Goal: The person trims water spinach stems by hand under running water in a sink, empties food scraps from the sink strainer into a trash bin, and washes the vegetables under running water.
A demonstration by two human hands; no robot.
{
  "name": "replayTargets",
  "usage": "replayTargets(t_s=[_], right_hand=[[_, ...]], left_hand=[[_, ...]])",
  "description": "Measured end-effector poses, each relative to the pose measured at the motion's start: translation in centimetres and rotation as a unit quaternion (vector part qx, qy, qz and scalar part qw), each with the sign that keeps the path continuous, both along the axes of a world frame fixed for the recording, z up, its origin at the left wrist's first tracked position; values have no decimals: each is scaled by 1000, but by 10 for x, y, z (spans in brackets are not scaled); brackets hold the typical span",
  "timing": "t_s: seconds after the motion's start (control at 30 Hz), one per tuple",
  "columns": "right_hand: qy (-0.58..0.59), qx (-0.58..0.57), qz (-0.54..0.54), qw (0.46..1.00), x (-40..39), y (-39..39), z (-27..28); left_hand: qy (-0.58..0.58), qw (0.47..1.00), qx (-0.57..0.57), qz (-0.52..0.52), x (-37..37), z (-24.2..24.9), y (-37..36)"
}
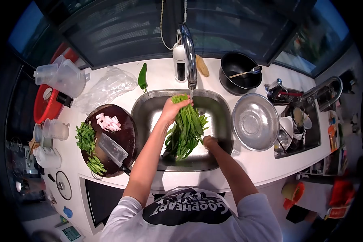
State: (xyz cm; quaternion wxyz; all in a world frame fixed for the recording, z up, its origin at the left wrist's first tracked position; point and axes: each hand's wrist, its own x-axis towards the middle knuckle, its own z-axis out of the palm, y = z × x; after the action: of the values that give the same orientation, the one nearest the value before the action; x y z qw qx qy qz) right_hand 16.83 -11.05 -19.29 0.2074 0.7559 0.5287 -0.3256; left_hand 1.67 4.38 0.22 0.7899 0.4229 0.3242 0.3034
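Observation:
My left hand (176,108) is closed around the stem end of a bunch of leafy greens (184,133). The bunch hangs down into the steel sink (224,117), right below the faucet (192,76), where a thin stream of water falls. More green stems lie behind it at the sink's bottom. My right hand (209,141) is low over the sink, at the right edge of the leaves. Its fingers are curled, and what they hold, if anything, is hidden.
On the left, a round cutting board (121,111) carries a cleaver (112,149), chopped greens (85,138) and pale pink pieces (108,122). Behind the sink are a green pepper (142,76) and black pot (232,66). A metal colander (255,122) stands right, beside dishes (285,126).

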Motion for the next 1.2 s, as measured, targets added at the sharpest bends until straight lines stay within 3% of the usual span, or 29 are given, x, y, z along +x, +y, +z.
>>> replayTargets(t_s=[0.07,0.13,0.2,0.27,0.33,0.5,0.63,0.73,0.77,0.87,0.9,1.0,1.07,1.13,1.2], right_hand=[[33,109,-61,992,11,9,24],[20,164,-9,986,17,17,89],[102,320,-11,942,28,18,114],[139,373,-36,917,25,25,175],[258,385,-74,883,30,35,197],[574,337,-228,711,24,65,191],[575,340,-284,687,5,80,189],[381,450,-204,781,-12,88,187],[364,464,-181,787,-16,90,187],[357,544,-154,743,-20,89,168],[348,497,-109,787,-13,86,169],[125,338,-71,930,0,66,173],[324,434,-65,838,3,67,159],[498,484,-88,714,-16,71,165],[515,453,-108,720,-31,75,181]], left_hand=[[-12,999,-19,-27,6,-4,0],[-3,998,-24,-58,9,-7,3],[22,995,-20,-95,11,-8,6],[36,993,-8,-114,12,-7,5],[43,992,0,-118,13,-7,3],[49,995,18,-84,4,-3,-4],[29,999,-4,-23,-3,-3,-5],[19,999,-15,26,-3,-8,-7],[14,999,-7,39,-1,-11,-7],[4,996,4,85,1,-11,0],[8,995,10,100,-1,-8,3],[41,993,42,98,-9,4,8],[47,992,74,91,-5,11,6],[80,991,98,51,3,5,0],[103,986,132,18,17,3,-12]])
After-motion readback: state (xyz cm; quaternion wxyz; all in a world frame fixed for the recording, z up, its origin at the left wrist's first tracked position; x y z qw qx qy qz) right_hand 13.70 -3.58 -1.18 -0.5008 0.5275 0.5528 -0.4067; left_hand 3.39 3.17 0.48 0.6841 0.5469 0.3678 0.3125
